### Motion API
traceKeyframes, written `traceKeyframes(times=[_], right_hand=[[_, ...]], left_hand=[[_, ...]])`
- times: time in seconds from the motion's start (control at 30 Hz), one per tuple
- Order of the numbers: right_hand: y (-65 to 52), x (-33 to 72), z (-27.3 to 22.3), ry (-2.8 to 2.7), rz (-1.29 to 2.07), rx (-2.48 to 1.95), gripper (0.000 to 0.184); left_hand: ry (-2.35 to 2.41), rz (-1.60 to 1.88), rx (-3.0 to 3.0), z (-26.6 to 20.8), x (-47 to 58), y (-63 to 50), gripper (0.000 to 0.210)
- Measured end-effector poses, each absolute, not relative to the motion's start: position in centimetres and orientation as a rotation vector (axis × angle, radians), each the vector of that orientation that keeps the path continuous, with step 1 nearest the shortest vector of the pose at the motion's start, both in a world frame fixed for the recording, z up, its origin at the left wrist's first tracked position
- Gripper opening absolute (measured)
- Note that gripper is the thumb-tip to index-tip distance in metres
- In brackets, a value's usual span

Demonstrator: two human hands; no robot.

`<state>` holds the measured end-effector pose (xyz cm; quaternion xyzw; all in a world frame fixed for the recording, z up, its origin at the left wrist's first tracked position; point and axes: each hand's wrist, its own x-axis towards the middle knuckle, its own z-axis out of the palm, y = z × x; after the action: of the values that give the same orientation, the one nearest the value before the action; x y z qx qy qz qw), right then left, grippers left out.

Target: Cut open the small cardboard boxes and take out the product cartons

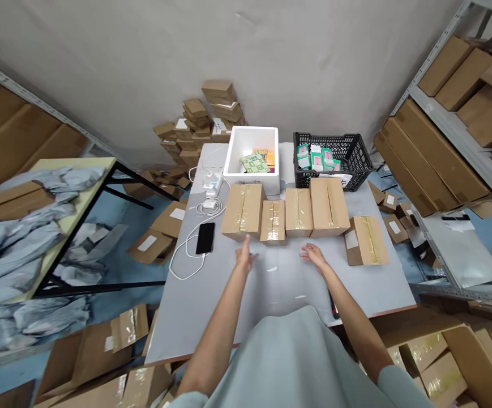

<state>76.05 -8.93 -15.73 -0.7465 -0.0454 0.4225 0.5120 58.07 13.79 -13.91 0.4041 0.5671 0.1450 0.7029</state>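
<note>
Four cartons (298, 213) sit crosswise just beyond left grip (246, 259) and right grip (313, 254); left's nearest the leftmost carton (242, 211); both spread.

Five closed cardboard boxes (242, 212) stand on one surface (279, 283): four in a row, one apart at the right. Two hands are above it, one left hand (244, 258) and one right hand (313, 255). There is one white foam box (273, 184), with one green-and-white patterned packet (255, 163) inside, and one black plastic crate (302, 178) with at least four green-and-pink packets (316, 160). One phone (205, 238) and one power strip (212, 184) lie at the left. The stacked boxes (195, 136) behind and grey plastic bags (12, 272) overlap too much to count.
</note>
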Motion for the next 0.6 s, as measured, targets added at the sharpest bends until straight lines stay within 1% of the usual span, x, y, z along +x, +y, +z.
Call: traceKeyframes(times=[0.07, 0.13, 0.2, 0.27, 0.37, 0.43, 0.5, 0.53, 0.6], right_hand=[[-12.5, 75.3, -15.9, -0.045, 1.017, -1.795, 0.057], [-16.0, 75.5, -15.9, -0.005, 0.974, -1.801, 0.060], [-19.4, 76.8, -15.7, 0.019, 0.888, -1.810, 0.068], [-22.6, 79.2, -15.3, 0.028, 0.778, -1.815, 0.079], [-27.3, 83.8, -14.2, 0.030, 0.599, -1.820, 0.088], [-30.1, 87.0, -13.5, 0.006, 0.423, -1.859, 0.085], [-32.5, 90.1, -13.0, -0.028, 0.188, -1.996, 0.078], [-33.4, 91.4, -12.9, -0.011, 0.126, -2.078, 0.076], [-34.3, 93.3, -13.1, 0.033, 0.135, -2.184, 0.073]], left_hand=[[1.257, 0.311, 0.768, -14.5, 59.5, 10.2, 0.074], [1.205, 0.341, 0.681, -14.7, 61.6, 8.3, 0.057], [1.146, 0.388, 0.634, -14.4, 63.9, 8.0, 0.041], [1.109, 0.418, 0.616, -13.7, 65.5, 8.6, 0.034], [1.107, 0.394, 0.642, -13.0, 66.9, 8.3, 0.033], [1.110, 0.315, 0.692, -13.2, 67.8, 6.2, 0.033], [1.068, 0.188, 0.757, -13.7, 69.3, 2.2, 0.034], [1.026, 0.117, 0.793, -14.0, 70.3, -0.3, 0.035], [0.917, -0.011, 0.872, -14.5, 72.8, -5.6, 0.042]])
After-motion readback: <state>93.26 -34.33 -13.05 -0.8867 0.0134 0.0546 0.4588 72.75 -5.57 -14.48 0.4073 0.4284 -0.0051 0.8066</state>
